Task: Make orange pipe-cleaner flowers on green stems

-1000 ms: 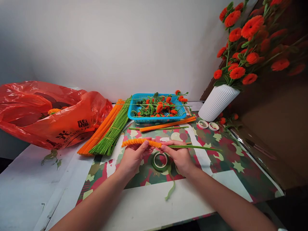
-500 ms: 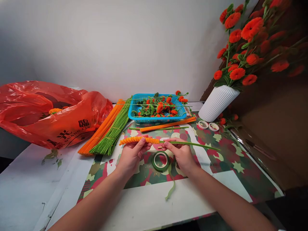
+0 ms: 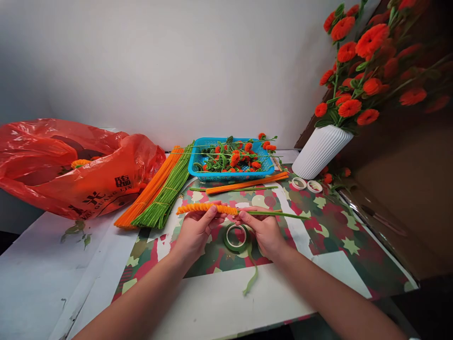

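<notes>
Closer in comes the right hand [image 3: 267,231], its fingertips now up against the end of the orange coil [image 3: 191,208], where a moment ago a short length of bare green showed between them; the green stem [image 3: 292,216] reaches less far out to the right, too. That right hand is pinched together, thumb and forefinger clamped on the stem just beside the coil. Over on the other side, the left hand [image 3: 193,233] grips the coil itself, thumb pressed down on top, fingers curled beneath. So the coil lies roughly level between the two hands, above the patterned table cover [image 3: 212,265]. Just below them sits the roll of green tape [image 3: 231,247], its loose end trailing toward us, and beyond them stands the blue basket [image 3: 230,175].
</notes>
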A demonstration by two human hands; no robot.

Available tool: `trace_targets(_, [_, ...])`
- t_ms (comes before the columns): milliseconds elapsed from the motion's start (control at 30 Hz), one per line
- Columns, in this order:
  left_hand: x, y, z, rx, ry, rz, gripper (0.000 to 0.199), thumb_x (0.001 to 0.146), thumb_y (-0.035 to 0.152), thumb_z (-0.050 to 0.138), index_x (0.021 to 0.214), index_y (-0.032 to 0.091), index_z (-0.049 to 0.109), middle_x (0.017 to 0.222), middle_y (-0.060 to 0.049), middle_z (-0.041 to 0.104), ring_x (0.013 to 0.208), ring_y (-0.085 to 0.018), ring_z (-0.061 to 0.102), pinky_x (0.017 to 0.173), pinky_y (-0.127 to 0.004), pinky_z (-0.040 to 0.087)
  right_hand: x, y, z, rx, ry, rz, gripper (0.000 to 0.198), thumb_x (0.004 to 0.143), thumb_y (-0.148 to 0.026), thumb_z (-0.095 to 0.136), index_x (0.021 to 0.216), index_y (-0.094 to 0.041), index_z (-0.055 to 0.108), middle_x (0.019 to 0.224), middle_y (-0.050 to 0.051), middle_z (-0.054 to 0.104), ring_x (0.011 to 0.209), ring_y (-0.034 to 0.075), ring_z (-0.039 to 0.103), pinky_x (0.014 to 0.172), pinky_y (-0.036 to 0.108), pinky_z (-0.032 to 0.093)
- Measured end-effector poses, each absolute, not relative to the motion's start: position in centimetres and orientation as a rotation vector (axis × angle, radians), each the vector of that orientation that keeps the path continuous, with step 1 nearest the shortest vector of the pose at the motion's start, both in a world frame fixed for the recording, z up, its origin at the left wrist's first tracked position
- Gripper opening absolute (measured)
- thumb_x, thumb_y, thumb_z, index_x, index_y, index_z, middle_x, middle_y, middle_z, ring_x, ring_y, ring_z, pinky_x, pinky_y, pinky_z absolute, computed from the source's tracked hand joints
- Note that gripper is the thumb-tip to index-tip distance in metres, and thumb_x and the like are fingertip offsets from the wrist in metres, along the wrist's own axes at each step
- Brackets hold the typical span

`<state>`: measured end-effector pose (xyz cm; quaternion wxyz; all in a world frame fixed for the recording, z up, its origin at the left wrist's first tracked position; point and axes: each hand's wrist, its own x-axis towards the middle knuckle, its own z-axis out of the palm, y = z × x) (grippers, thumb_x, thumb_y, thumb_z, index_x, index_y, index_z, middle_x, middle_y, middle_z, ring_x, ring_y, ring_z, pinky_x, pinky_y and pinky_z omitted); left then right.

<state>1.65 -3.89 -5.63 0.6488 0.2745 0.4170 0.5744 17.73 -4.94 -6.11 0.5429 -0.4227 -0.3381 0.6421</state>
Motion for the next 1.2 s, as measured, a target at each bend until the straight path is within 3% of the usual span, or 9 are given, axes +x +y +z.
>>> trace_targets(200, [1.84, -4.13, -5.46, 0.583, 0.936, 1.251, 0.039, 0.054, 0.035, 0.088, 0.082, 0.011, 0.075, 0.075, -0.005, 0.074, 0.061, -0.011, 0.067, 0.060, -0.017, 0.057, 17.68, -4.94, -6.33, -1.028, -0.868, 1.502, 0.024, 0.063, -0.036, 0.084, 0.078, -0.019, 0.075, 0.072, 0.001, 0.073, 0.066, 0.015, 0.068, 0.063, 0.025, 0.054])
trace_targets(367, [1.58, -3.72, -5.24, 0.559, 0.936, 1.325, 0.040, 0.052, 0.037, 0.089, 0.079, 0.012, 0.074, 0.068, -0.004, 0.073, 0.060, -0.011, 0.068, 0.058, -0.016, 0.056, 17.97, -4.88, -5.82, -0.987, -0.906, 1.483, 0.029, 0.068, -0.038, 0.080, 0.089, -0.020, 0.072, 0.079, 0.003, 0.076, 0.073, 0.018, 0.071, 0.069, 0.029, 0.056])
trace_targets(800, [1.54, -3.66, -5.57, 0.613, 0.983, 1.319, 0.040, 0.054, 0.039, 0.088, 0.080, 0.011, 0.073, 0.070, -0.005, 0.073, 0.062, -0.014, 0.069, 0.063, -0.022, 0.057, 17.89, -4.82, -5.90, -1.008, -0.816, 1.485, 0.027, 0.066, -0.039, 0.082, 0.080, -0.018, 0.074, 0.075, 0.005, 0.076, 0.067, 0.019, 0.071, 0.066, 0.031, 0.058])
trace_targets(1200, [1.88, -4.24, -5.73, 0.601, 0.935, 1.258, 0.038, 0.056, 0.036, 0.088, 0.083, 0.012, 0.075, 0.074, -0.005, 0.074, 0.061, -0.012, 0.068, 0.060, -0.019, 0.058, 17.28, -5.22, -5.95, -1.033, -0.807, 1.516, 0.026, 0.062, -0.039, 0.083, 0.076, -0.018, 0.076, 0.069, 0.002, 0.074, 0.061, 0.016, 0.068, 0.063, 0.029, 0.055])
